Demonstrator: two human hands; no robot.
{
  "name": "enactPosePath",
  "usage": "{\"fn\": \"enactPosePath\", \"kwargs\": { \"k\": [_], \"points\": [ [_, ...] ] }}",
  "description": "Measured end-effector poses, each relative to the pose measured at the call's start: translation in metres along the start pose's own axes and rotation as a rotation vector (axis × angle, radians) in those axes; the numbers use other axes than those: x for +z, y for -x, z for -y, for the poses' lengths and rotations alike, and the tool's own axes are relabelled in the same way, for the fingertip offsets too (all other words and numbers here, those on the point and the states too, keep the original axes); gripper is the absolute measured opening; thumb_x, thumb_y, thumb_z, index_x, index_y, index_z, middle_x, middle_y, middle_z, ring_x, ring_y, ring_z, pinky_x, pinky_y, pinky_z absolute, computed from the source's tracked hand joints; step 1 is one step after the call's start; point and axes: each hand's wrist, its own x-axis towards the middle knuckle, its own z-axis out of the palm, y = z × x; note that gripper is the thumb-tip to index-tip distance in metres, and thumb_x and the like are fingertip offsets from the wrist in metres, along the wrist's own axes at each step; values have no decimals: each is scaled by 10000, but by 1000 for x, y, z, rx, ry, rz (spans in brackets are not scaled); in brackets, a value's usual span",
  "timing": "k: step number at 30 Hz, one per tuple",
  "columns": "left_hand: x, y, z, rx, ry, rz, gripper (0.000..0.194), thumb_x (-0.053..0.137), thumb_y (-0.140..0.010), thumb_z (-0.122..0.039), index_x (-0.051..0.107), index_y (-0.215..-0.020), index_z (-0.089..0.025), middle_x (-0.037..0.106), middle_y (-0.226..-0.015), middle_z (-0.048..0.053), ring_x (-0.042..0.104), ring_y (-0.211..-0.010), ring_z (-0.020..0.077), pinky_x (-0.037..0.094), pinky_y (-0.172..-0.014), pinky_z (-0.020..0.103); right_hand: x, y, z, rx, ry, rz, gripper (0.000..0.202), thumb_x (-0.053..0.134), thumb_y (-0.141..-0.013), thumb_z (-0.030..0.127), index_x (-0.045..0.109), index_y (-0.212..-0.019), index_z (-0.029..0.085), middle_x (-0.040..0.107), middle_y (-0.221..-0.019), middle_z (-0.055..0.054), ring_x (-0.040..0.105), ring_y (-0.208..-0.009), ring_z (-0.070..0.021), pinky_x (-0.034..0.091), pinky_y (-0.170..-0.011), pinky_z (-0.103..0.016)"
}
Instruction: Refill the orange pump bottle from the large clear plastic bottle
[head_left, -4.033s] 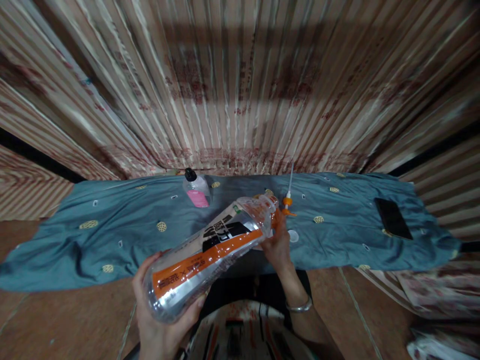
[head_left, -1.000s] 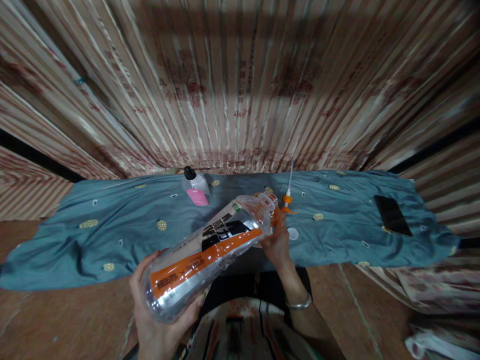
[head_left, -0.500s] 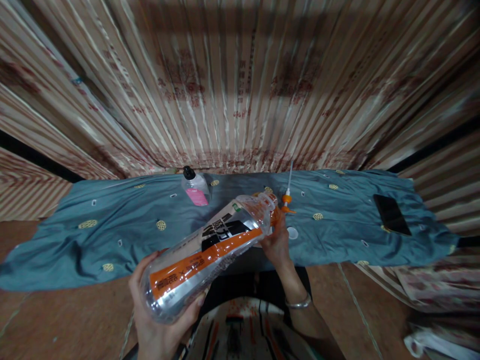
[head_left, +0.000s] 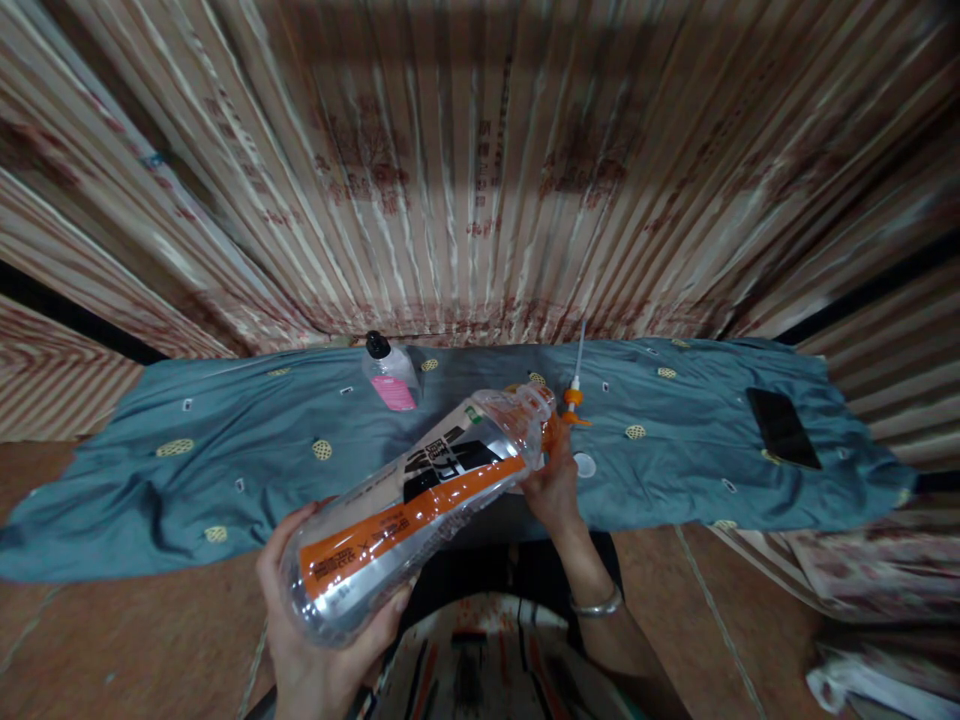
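A large clear plastic bottle [head_left: 420,500] with a silver and orange label lies tilted across my front, its uncapped neck at the upper right. My left hand [head_left: 322,620] is wrapped round its base. Beside the neck, my right hand [head_left: 553,485] is closed on an orange container [head_left: 551,432], mostly hidden behind the bottle's neck and my fingers. An orange pump head [head_left: 574,400] with a long pale tube lies just beyond my right hand. Close to my right wrist rests a small round white cap [head_left: 585,465].
A clear bottle with a pink label and black top [head_left: 392,378] stands at the back, left of centre. A black phone [head_left: 783,428] lies on the right of the teal cloth [head_left: 690,450] covering the narrow table. Striped curtains [head_left: 450,180] hang close behind.
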Motion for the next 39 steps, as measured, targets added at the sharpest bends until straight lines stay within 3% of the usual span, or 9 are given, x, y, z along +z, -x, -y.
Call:
{"fn": "enactPosePath", "kwargs": {
  "k": [3,9,16,21,27,34,39],
  "points": [
    [-1,-2,2,30,-6,14,856,949,-717,-590,592,-1437,-294,741,-1221,51,779,-1027,278,690,-882,412,0,0,-1,-19,-7,1,763,832,-882,533,562,-1520,214,794,-1394,-182,796,-1289,-384,691,-1038,-575],
    [-2,-2,4,39,-8,7,803,935,-738,-552,603,-1439,-344,744,-1230,25,771,-1027,283,704,-870,434,0,1,-4,-43,14,-17,713,831,-877,526,580,-1477,233,831,-1314,-159,849,-1149,-348,728,-913,-476],
    [-4,-4,14,141,-57,27,833,921,-761,-599,589,-1465,-301,726,-1236,44,766,-1013,255,689,-838,378,0,0,2,-22,-22,0,752,820,-872,553,567,-1502,231,804,-1383,-165,816,-1245,-376,706,-995,-522],
    [-4,-3,13,100,-47,24,873,922,-750,-637,583,-1478,-295,734,-1230,45,772,-1013,265,691,-862,406,0,0,2,-15,12,-13,753,842,-851,566,587,-1468,217,817,-1342,-167,826,-1216,-380,703,-1004,-526],
    [-10,-6,29,199,-63,92,904,966,-721,-523,571,-1504,-303,727,-1245,47,769,-998,252,685,-824,371,0,0,3,-20,-25,0,721,831,-874,526,572,-1467,209,803,-1387,-183,811,-1257,-362,692,-1035,-520],
    [-3,-2,11,166,-61,39,854,912,-796,-585,556,-1534,-344,733,-1242,35,768,-1025,255,674,-863,389,-2,0,0,10,31,12,789,828,-867,572,560,-1509,199,817,-1347,-177,819,-1232,-378,714,-973,-509],
    [-4,-2,12,88,-30,39,836,920,-764,-593,581,-1470,-300,728,-1230,48,771,-1017,257,682,-864,391,-2,1,1,2,30,22,810,828,-876,579,534,-1540,221,811,-1378,-164,823,-1241,-371,715,-991,-525]
  ]
}}
